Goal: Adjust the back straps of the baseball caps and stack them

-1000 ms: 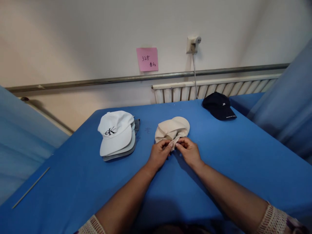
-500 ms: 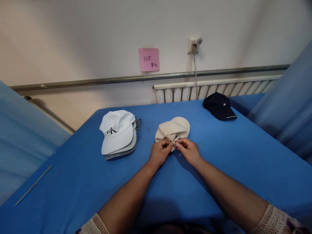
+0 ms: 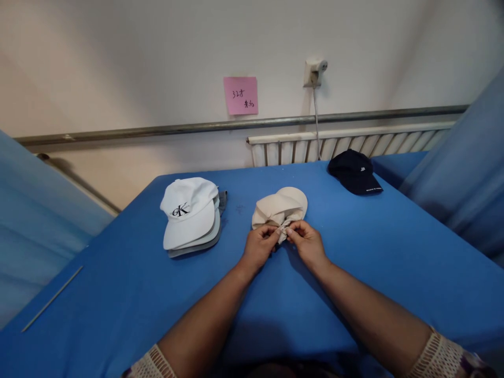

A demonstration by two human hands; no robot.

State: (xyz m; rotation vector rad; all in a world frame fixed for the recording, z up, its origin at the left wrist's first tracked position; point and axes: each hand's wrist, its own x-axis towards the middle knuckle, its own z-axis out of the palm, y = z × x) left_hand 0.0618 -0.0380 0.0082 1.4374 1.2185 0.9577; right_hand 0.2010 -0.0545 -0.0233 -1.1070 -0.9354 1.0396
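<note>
Presently, the left hand [image 3: 258, 247] has its thumb and fingers brought together in a pinch, and between them it holds the gathered cloth at the near edge of a beige cap [image 3: 271, 207]. The right hand [image 3: 307, 242] does likewise just beside it, thumb against bent forefinger, gripping the same bunched edge from its own side. What the other fingertips are doing under the cloth cannot be told, because they are hidden. The cap itself sits at the middle of a blue table [image 3: 374, 241], its brim turned away from the person and a little to the right, its crown creased and partly collapsed. Both forearms come in from the near edge, and each ends in a pale sleeve [image 3: 153, 363] of openwork. To the left of the beige cap, apart from it, is a pile of caps: on top a white cap [image 3: 192, 197] with dark letters, and below it a paler grey brim and a darker one. Farther left lies a thin stick [image 3: 53, 298], set slantwise. At the far right corner rests a black cap [image 3: 354, 170] with small white marks. Behind the table stand a white radiator [image 3: 350, 143] and a metal rail [image 3: 189, 128]; above these, a pink note [image 3: 241, 96] and a socket [image 3: 307, 73] with a cord [image 3: 316, 115] are on the wall [image 3: 157, 52]. Blue curtains [image 3: 35, 226] hang at both sides.
</note>
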